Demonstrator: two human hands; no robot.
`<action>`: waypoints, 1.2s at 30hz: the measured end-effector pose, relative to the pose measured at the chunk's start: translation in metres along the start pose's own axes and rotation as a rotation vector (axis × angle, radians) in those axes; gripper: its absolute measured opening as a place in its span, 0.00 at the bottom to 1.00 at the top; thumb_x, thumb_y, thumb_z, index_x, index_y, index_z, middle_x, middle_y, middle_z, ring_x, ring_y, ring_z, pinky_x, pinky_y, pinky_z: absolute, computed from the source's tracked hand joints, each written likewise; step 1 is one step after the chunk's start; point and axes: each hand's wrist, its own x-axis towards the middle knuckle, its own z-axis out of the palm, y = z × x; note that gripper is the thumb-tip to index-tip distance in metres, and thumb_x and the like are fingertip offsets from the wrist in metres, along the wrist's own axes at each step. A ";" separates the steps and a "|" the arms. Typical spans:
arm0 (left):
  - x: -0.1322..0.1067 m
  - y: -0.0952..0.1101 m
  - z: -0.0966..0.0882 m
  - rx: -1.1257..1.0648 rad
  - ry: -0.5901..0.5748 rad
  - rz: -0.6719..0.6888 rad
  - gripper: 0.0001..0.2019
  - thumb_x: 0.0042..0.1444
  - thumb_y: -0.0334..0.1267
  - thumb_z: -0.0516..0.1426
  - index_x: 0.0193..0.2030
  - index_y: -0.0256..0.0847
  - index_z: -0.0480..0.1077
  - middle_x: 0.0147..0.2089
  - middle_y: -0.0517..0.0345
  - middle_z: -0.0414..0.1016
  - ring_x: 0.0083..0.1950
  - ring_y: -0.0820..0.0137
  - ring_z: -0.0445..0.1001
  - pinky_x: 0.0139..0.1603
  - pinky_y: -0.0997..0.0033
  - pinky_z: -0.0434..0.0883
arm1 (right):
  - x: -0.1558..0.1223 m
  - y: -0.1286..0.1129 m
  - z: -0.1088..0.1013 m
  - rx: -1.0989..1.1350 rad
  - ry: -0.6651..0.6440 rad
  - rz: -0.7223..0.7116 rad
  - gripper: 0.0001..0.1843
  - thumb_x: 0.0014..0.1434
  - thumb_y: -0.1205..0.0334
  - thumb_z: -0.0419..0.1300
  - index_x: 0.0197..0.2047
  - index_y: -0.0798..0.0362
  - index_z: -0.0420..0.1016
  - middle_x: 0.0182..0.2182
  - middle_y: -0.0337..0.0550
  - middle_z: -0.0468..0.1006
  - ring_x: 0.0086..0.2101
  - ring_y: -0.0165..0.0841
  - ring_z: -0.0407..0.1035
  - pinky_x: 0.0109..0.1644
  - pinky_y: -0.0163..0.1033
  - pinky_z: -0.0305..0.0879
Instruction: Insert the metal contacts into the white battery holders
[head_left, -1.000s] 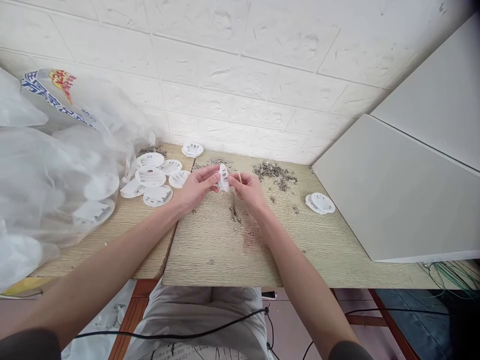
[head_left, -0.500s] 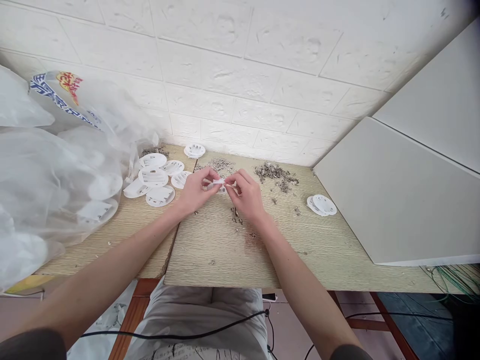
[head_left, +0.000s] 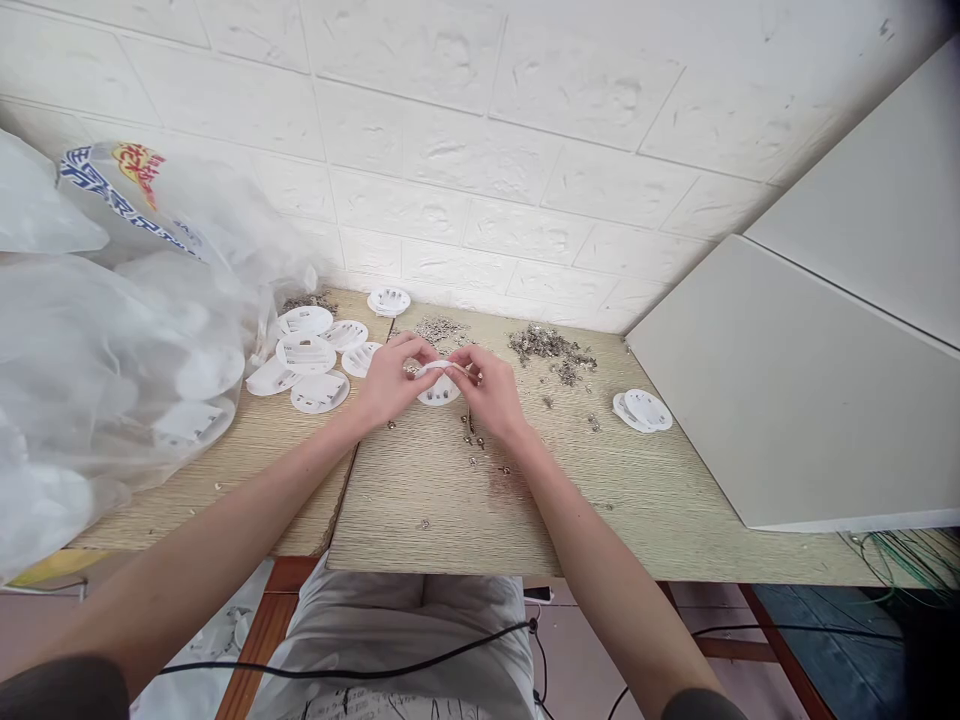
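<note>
Both my hands meet over the middle of a wooden table (head_left: pixel 450 510). My left hand (head_left: pixel 390 380) and my right hand (head_left: pixel 491 392) pinch the two sides of one round white plastic disc (head_left: pixel 438 388), held low over the tabletop and tipped toward me. All fingers are curled closed on its rim. Small metal clips (head_left: pixel 480 445) lie scattered just below my right hand.
Several white discs (head_left: pixel 307 355) lie spread at the left, and two stacked discs (head_left: pixel 641 410) sit at the right. Piles of metal clips (head_left: pixel 547 345) lie near the wall. Clear plastic bags (head_left: pixel 105 340) fill the left side. A grey box (head_left: pixel 810 400) stands at the right.
The disc went from standing on edge between my fingers to lying flatter and lower. Both hands shifted slightly nearer the table.
</note>
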 end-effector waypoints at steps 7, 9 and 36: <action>0.004 0.001 -0.005 0.136 -0.095 -0.219 0.09 0.47 0.41 0.61 0.33 0.40 0.78 0.34 0.54 0.78 0.36 0.63 0.73 0.37 0.65 0.68 | 0.001 -0.004 0.004 0.373 -0.143 0.380 0.09 0.51 0.59 0.62 0.34 0.54 0.70 0.23 0.36 0.72 0.25 0.27 0.64 0.29 0.33 0.57; 0.004 0.002 -0.007 0.199 -0.137 -0.236 0.09 0.45 0.40 0.61 0.32 0.41 0.79 0.29 0.56 0.77 0.31 0.65 0.71 0.33 0.66 0.66 | 0.001 -0.004 0.004 0.434 -0.191 0.434 0.08 0.48 0.60 0.62 0.31 0.55 0.71 0.22 0.37 0.72 0.24 0.27 0.64 0.29 0.33 0.57; 0.003 -0.001 -0.008 0.141 -0.307 -0.333 0.05 0.40 0.38 0.62 0.25 0.41 0.79 0.19 0.59 0.70 0.22 0.70 0.66 0.23 0.69 0.61 | 0.000 -0.021 0.003 0.054 -0.302 0.465 0.04 0.50 0.68 0.59 0.25 0.55 0.71 0.21 0.38 0.72 0.22 0.28 0.63 0.26 0.34 0.54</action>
